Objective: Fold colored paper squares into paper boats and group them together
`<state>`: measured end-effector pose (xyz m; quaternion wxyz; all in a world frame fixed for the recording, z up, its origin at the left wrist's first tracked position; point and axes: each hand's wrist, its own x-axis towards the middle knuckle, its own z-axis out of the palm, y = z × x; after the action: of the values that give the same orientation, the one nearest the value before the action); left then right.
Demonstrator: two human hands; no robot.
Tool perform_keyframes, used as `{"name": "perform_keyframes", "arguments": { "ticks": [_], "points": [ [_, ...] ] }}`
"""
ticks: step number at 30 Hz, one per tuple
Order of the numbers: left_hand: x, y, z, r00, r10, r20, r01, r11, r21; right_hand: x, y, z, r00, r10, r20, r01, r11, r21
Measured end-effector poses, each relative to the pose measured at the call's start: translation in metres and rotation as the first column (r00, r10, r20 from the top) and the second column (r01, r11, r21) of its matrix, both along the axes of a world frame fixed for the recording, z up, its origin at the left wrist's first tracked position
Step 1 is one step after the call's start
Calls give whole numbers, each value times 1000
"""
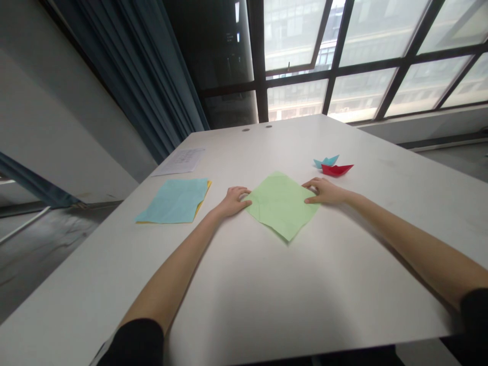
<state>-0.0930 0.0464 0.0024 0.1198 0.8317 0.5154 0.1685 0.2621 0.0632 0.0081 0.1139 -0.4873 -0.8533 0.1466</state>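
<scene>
A sheet of light green paper [282,206] is laid on the white table [274,305], turned like a diamond, with one corner pointed to six o'clock and another to twelve o'clock, toward the windows [366,46]. Its surface is slightly wrinkled. At its nine o'clock corner the paper is touched by the left hand [233,201]; this hand is loosely open, with its fingers bent and a gap seen between thumb and fingers. At the three o'clock corner the paper is touched by the right hand [324,192], which is also half open, the thumb being spread apart from the fingers. By neither hand is the paper seen to be tightly gripped.

Farther out at nine o'clock, beyond the left hand, a light blue sheet [173,201] is placed on top of yellow paper [208,188], whose edge is shown. At ten o'clock a printed page [181,161] is found. Toward two o'clock, near the right hand, a red paper boat [337,170] is set, and just behind it a blue paper boat [326,161] is partly hidden.
</scene>
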Motion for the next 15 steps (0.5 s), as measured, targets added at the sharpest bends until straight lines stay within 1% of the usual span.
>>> {"name": "perform_keyframes", "arguments": {
  "ticks": [5, 8, 12, 15],
  "points": [
    [-2, 3, -2, 996, 8, 84, -10, 1000, 24, 0, 2, -4, 995, -18, -95, 16, 1000, -21],
    [-1, 2, 0, 991, 16, 134, -15, 1000, -3, -2, 2, -5, 987, -31, -157, 27, 999, -31],
    [0, 2, 2, 974, 18, 225, -5, 998, -60, -3, 0, -3, 980, -72, -184, 73, 997, -1],
    [-1, 3, 1, 965, 53, 256, -39, 997, -60, -2, -1, -2, 975, -89, -205, 94, 995, 19]
  ]
}}
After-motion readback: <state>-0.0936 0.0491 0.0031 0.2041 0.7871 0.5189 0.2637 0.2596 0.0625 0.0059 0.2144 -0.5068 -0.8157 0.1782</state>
